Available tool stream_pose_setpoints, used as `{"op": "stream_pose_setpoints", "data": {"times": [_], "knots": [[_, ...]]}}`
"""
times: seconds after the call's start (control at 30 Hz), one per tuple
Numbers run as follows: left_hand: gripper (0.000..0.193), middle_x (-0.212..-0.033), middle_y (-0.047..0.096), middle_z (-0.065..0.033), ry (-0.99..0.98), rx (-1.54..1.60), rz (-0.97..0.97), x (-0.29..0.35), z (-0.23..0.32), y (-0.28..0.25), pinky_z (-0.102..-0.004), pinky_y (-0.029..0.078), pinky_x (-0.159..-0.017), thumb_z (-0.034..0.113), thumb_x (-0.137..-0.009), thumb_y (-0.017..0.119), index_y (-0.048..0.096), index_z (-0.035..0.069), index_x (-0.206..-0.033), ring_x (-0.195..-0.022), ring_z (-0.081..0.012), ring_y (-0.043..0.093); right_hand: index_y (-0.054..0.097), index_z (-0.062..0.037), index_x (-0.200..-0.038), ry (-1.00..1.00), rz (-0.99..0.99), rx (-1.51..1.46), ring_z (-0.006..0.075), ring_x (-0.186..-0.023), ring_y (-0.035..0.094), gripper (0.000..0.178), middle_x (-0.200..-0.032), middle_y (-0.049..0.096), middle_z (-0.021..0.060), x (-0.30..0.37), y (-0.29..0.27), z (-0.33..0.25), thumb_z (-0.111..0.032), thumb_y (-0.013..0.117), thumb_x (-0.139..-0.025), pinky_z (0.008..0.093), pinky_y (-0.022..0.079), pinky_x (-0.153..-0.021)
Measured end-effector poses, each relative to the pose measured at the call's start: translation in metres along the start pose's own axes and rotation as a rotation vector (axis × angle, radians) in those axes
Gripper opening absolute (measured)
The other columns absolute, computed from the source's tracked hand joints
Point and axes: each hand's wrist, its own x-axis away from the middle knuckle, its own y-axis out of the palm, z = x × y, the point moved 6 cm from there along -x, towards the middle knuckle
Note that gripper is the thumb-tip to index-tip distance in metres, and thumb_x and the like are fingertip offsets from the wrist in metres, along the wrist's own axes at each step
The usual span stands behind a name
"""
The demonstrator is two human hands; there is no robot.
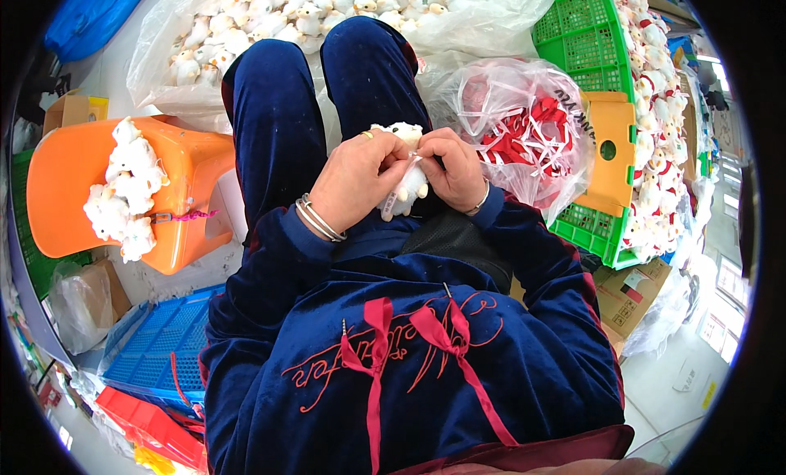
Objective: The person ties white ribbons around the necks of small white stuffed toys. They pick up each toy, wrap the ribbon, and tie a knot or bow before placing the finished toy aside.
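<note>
A small white plush toy (399, 202) is held upright above my lap, its head up and a pale tag hanging at its lower left side. My left hand (354, 183), with a ring and bracelets, is closed at the toy's neck, thumb and forefinger pinched. From the other side my right hand (457, 174) pinches at the same spot, fingertips almost touching the left ones. A thin pale strip shows between the fingertips, too small to make out clearly. The fingers partly hide the toy's neck and chest.
Left of me, several white plush toys (127, 189) lie on an orange chair (61, 197). Ahead, a clear bag (155, 54) holds many more. At right are a bag of red and white ribbons (532, 135) and a green crate (585, 37) beside toys with red ribbons (655, 139).
</note>
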Motion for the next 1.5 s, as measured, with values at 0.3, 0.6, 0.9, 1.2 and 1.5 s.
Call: {"op": "stream_pose_setpoints", "data": {"times": [0.3,0.6,0.9,1.2,1.5], "knots": [[0.011,-0.084,0.067,-0.0095,0.075,0.067,0.043,-0.001,-0.004,0.001,-0.0279,0.052,-0.067,0.007,-0.091,0.072,0.072,-0.002,-0.098,-0.071,-0.0171,0.065,0.062,-0.0032,-0.102,0.008,-0.015,-0.009,0.0313,-0.083,0.068,0.023,-0.098,0.067,0.0149,-0.001,-0.002,0.001,0.002,0.076,-0.084,0.0353,0.055,-0.071],[0.011,-0.087,0.071,-0.0135,0.166,-0.080,-0.088,-0.010,0.002,-0.005,-0.0325,0.054,-0.068,0.008,-0.090,0.072,0.075,0.003,-0.099,-0.074,-0.0259,0.069,0.064,-0.0037,-0.101,-0.050,-0.075,-0.035,0.0307,-0.084,0.069,0.023,-0.097,0.067,0.0136,-0.004,-0.005,-0.001,0.000,0.078,-0.083,0.0349,0.056,-0.072],[0.010,-0.085,0.068,-0.0128,0.312,-0.228,-0.233,-0.025,0.006,0.000,-0.0405,0.054,-0.070,0.014,-0.093,0.067,0.073,0.007,-0.097,-0.080,-0.0335,0.068,0.066,-0.0042,-0.101,-0.099,-0.201,0.012,0.0299,-0.086,0.070,0.021,-0.098,0.069,0.0119,-0.010,-0.010,0.002,-0.004,0.079,-0.084,0.0353,0.058,-0.073],[0.012,-0.088,0.069,-0.0130,0.192,-0.341,-0.236,-0.025,0.009,0.001,-0.0415,0.054,-0.071,0.017,-0.094,0.066,0.073,0.008,-0.097,-0.081,-0.0340,0.069,0.065,-0.0040,-0.103,-0.109,-0.338,0.073,0.0320,-0.086,0.071,0.022,-0.100,0.069,0.0120,-0.023,-0.016,-0.006,-0.006,0.077,-0.086,0.0370,0.058,-0.072],[0.012,-0.089,0.070,-0.0160,0.179,-0.189,-0.229,-0.026,0.005,0.001,-0.0397,0.055,-0.073,0.014,-0.093,0.066,0.071,0.003,-0.098,-0.083,-0.0346,0.069,0.065,-0.0033,-0.099,-0.075,-0.200,0.057,0.0305,-0.086,0.071,0.020,-0.098,0.069,0.0122,-0.012,-0.013,-0.002,0.000,0.077,-0.083,0.0357,0.058,-0.072]]}}
